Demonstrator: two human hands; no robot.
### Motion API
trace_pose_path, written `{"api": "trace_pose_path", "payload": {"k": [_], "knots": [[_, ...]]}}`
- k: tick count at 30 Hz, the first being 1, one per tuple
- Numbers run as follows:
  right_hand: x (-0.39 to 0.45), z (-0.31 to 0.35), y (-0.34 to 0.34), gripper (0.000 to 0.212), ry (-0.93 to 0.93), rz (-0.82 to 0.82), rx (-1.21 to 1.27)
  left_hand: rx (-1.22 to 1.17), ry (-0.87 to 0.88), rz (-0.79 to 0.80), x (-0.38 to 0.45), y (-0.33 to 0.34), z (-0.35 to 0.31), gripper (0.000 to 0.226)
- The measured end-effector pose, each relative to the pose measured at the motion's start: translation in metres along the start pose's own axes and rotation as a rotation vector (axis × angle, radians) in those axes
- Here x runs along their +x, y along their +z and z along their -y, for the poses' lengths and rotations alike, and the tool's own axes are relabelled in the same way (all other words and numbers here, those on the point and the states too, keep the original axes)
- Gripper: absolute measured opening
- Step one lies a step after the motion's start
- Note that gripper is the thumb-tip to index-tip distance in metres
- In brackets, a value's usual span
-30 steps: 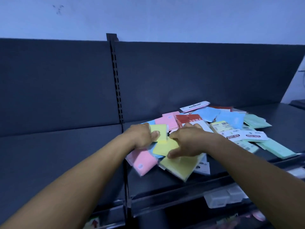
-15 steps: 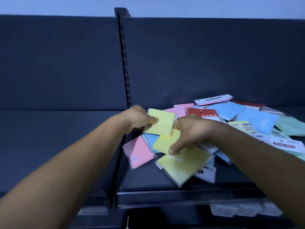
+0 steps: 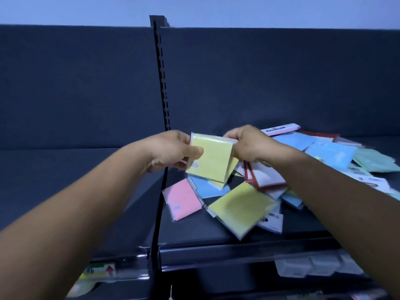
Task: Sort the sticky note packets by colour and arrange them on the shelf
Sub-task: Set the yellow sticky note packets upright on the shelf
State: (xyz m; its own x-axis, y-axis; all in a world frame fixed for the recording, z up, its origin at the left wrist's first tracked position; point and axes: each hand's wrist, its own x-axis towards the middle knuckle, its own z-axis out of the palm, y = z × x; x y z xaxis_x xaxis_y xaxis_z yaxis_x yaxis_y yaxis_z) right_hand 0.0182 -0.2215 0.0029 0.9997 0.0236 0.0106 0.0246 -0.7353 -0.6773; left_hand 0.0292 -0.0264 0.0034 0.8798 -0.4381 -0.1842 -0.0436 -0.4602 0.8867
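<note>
A dark shelf [image 3: 216,234] with a dark back panel [image 3: 281,79] runs across the view under a pale wall [image 3: 216,7], and a slotted upright post [image 3: 161,83] divides it into a left and a right bay. Nearest the camera, along the shelf's front edge, a clear price strip [image 3: 121,271] carries a label with a red arrow [image 3: 110,270], and pale plastic boxes [image 3: 309,267] sit on the level below at the right.

On the right bay, closest to the edge, a large yellow packet [image 3: 240,208] lies tilted over a white card [image 3: 271,221]. Just left of it lie a pink packet [image 3: 183,199] and a blue packet [image 3: 207,188], overlapping at their edges.

Above these, both hands are raised together and share a yellow sticky note packet [image 3: 210,159] held clear of the shelf. The left hand [image 3: 171,149] pinches its left edge with the thumb laid across the front; the right hand [image 3: 249,144] grips its upper right corner with curled fingers. A second yellow edge shows behind the held packet, though whether it is a separate packet cannot be told.

Beneath the right wrist lies a red-bordered packet [image 3: 262,178]. Farther back and to the right the heap continues with light blue packets [image 3: 331,154], green packets [image 3: 374,161], white labelled cards [image 3: 376,181] and, near the back panel, a pink-and-white packet [image 3: 281,129].
</note>
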Motion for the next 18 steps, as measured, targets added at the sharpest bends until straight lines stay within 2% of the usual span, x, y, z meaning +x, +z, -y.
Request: {"api": "trace_pose_path", "payload": {"k": [2, 4, 7, 11, 14, 15, 17, 18], "knots": [[-0.001, 0.002, 0.001, 0.028, 0.020, -0.003, 0.129, 0.043, 0.041, 0.001, 0.001, 0.002, 0.002, 0.010], [-0.005, 0.003, -0.001, 0.026, 0.013, 0.002, 0.209, 0.015, 0.061, -0.022, 0.003, 0.002, 0.006, 0.004], [-0.010, 0.001, -0.004, 0.027, -0.025, -0.038, 0.260, -0.008, 0.090, -0.065, 0.008, 0.000, 0.014, 0.018], [-0.010, 0.000, -0.008, 0.023, 0.079, -0.067, 0.280, -0.031, 0.142, -0.117, 0.013, 0.001, 0.021, 0.023], [-0.013, 0.001, -0.006, 0.067, 0.133, -0.041, 0.289, -0.055, 0.209, -0.145, 0.014, 0.004, 0.022, 0.031], [-0.013, 0.002, -0.003, 0.075, 0.120, -0.038, 0.310, -0.061, 0.226, -0.145, 0.014, 0.004, 0.022, 0.039], [-0.014, 0.004, 0.002, 0.067, 0.045, -0.081, 0.340, -0.066, 0.261, -0.126, 0.014, 0.005, 0.023, 0.051], [-0.013, 0.006, 0.004, 0.061, -0.001, -0.134, 0.305, -0.050, 0.282, -0.110, 0.015, 0.004, 0.025, 0.048]]}}
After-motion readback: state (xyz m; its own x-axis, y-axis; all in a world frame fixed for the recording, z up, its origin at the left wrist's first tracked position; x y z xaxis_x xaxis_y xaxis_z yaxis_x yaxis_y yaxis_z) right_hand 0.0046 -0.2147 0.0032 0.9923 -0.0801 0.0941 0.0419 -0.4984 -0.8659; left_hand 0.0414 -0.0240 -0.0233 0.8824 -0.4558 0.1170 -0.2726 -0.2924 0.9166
